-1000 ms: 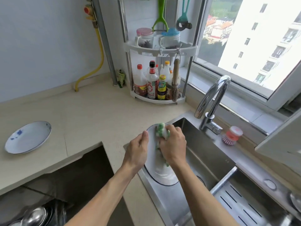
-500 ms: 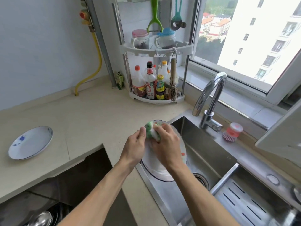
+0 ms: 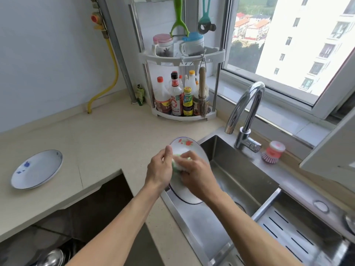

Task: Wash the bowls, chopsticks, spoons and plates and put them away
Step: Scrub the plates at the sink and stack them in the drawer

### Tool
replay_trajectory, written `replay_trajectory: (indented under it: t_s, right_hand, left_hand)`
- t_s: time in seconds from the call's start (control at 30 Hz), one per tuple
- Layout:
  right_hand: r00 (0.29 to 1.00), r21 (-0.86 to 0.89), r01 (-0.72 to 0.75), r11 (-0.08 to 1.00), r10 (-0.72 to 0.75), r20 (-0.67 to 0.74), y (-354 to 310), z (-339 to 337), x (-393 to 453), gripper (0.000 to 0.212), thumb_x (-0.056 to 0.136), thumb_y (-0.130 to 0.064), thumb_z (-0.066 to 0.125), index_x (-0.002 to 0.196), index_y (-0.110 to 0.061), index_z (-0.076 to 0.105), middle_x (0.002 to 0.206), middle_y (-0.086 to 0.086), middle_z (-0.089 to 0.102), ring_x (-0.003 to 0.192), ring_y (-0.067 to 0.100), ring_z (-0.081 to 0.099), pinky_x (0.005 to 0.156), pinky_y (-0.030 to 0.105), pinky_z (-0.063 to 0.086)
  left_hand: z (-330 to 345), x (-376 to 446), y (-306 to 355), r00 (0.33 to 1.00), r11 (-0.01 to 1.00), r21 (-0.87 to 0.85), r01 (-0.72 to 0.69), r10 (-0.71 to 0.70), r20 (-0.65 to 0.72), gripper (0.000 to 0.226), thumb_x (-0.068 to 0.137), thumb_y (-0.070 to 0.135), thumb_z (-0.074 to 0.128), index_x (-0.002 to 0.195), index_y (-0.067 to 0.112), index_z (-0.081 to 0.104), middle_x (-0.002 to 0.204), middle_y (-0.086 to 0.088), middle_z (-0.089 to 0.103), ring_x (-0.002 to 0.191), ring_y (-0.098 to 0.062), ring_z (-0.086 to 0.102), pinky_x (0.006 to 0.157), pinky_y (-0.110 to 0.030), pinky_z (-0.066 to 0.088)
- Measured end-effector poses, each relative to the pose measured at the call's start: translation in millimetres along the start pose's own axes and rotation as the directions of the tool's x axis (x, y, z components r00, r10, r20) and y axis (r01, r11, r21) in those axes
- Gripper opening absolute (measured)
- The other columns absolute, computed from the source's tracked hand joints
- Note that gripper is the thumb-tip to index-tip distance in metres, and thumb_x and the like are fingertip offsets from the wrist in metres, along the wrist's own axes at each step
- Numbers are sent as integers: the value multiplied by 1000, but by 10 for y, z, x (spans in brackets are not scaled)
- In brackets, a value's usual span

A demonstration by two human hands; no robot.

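The left hand (image 3: pixel 159 169) grips the rim of a flowered plate (image 3: pixel 187 145), tilted over the sink (image 3: pixel 240 169) at its left edge. The right hand (image 3: pixel 196 174) clutches a green sponge (image 3: pixel 175 166), pressing it to the plate's face. 1 blue-patterned plate (image 3: pixel 36 169) lies on the counter (image 3: pixel 107 135), well apart. Scrubbing seems underway; rinsing and storing remain, and no bowls, chopsticks or spoons clearly show.

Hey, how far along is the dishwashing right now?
Early to midway, I'd guess. One blue-patterned plate sits on the counter, washed or not I can't tell. The left hand holds a flowered plate over the sink while the right hand scrubs with a sponge. Rinsing and putting away remain.
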State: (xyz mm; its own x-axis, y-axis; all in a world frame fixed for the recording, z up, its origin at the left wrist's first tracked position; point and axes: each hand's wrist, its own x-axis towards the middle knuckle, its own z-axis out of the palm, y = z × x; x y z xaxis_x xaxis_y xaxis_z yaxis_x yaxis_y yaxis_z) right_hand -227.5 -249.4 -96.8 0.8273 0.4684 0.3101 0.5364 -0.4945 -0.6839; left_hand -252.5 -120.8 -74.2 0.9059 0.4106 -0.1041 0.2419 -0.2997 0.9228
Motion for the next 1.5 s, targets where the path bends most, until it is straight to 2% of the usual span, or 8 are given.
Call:
replay_trajectory:
  t_s: [0.07, 0.3, 0.53, 0.73, 0.87, 1.0, 1.1, 1.5]
  right_hand:
    - [995, 15, -42, 999, 43, -94, -92, 8, 107, 32, 86, -28, 58, 113, -31, 74, 103, 0, 61, 85, 22, 62, 70, 31, 49]
    - [971, -6, -12, 1000, 13, 238, 282, -142, -259, 46, 85, 0, 55, 116, -28, 73, 121, -5, 60, 108, 21, 60, 92, 31, 48]
    - [989, 80, -5, 997, -7, 148, -15, -60, -292, 44, 85, -5, 63, 119, -30, 71, 108, -7, 57, 96, 11, 57, 80, 17, 44]
    - [987, -262, -73, 962, 107, 118, 258, -261, -145, 39, 84, -3, 51, 109, -24, 72, 106, 4, 56, 95, 29, 55, 80, 37, 48]
    - [982, 37, -38, 999, 31, 186, -179, -88, -181, 56, 80, -1, 49, 118, -37, 68, 99, -2, 53, 92, 13, 52, 77, 26, 42]
    - [977, -111, -29, 993, 52, 207, 269, -253, -247, 49, 82, 3, 49, 116, -24, 71, 111, 3, 57, 100, 25, 54, 86, 35, 48]
    - [967, -294, -144, 945, 197, 159, 334, -257, -149, 39, 85, -2, 45, 111, -19, 68, 122, 8, 52, 103, 31, 49, 87, 37, 45]
    - [962, -142, -217, 966, 236, 137, 63, -185, -223, 56, 85, -33, 39, 138, -28, 53, 128, 5, 50, 111, 23, 42, 94, 31, 39]
  left_hand:
    - [65, -28, 30, 1000, 1000, -15, 21, -21, -7, 61, 91, 74, 27, 96, 33, 71, 98, 6, 72, 102, -20, 66, 94, -41, 52]
    - [-38, 45, 132, 983, 999, -27, 22, -27, -180, 51, 106, 47, 33, 66, 17, 43, 62, 4, 39, 68, -22, 39, 64, -34, 32]
    - [59, 5, 172, 976, 995, -88, 40, -58, -212, 50, 106, 48, 29, 97, 12, 63, 101, -15, 66, 107, -35, 60, 85, -40, 48]
    - [44, 16, 219, 960, 994, -97, 56, -80, -267, 49, 106, 46, 29, 77, 15, 52, 80, -18, 56, 98, -43, 56, 70, -33, 39]
    - [134, -14, 236, 943, 991, -122, 62, -98, -317, 55, 106, 47, 27, 110, 5, 63, 108, -16, 67, 104, -33, 61, 76, -30, 46]
    - [22, 9, 200, 955, 996, -81, 20, -43, -294, 47, 106, 48, 30, 83, 17, 55, 86, -5, 63, 98, -30, 60, 78, -32, 41]
    - [70, -12, 257, 946, 999, -36, -12, -1, -324, 42, 106, 47, 31, 83, 17, 50, 95, -15, 66, 94, -31, 57, 73, -32, 37]
    - [105, 20, 261, 941, 997, -75, 4, -29, -338, 44, 107, 45, 29, 89, 14, 55, 100, -17, 66, 96, -32, 59, 70, -29, 39]
